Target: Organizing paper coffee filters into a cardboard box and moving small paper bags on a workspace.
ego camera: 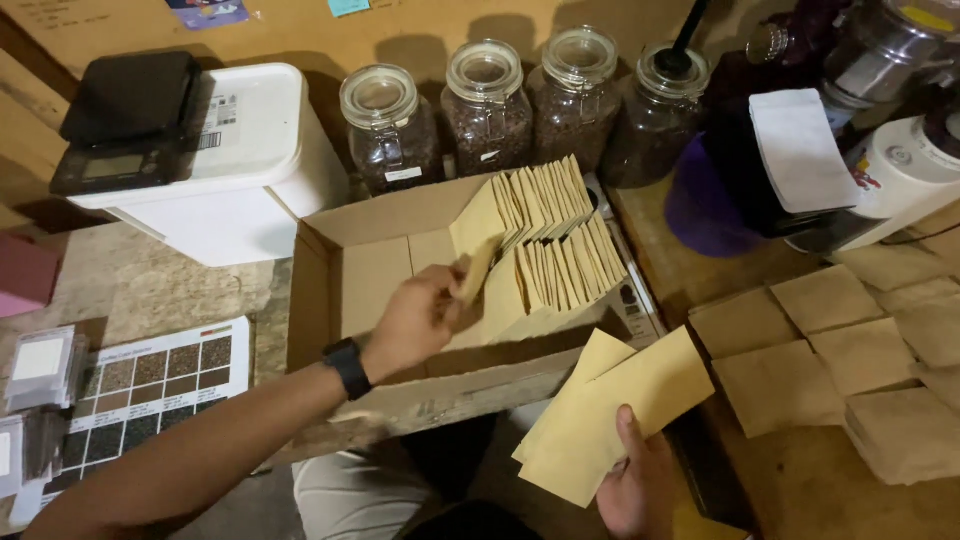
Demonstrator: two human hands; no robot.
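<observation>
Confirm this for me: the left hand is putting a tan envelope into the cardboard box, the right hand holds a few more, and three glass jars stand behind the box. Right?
Not quite: the head view shows four glass jars behind the cardboard box, not three. The left hand with its tan envelope and the right hand holding more envelopes are as you said.

I see envelopes (pixel 545 245) standing in the box (pixel 375 265), jars (pixel 520 110) behind it, a tub (pixel 250 170) left, flat pouches (pixel 850 350) right.

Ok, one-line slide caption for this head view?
Left hand slots a tan paper envelope into an open cardboard box; right hand holds more envelopes.
</observation>
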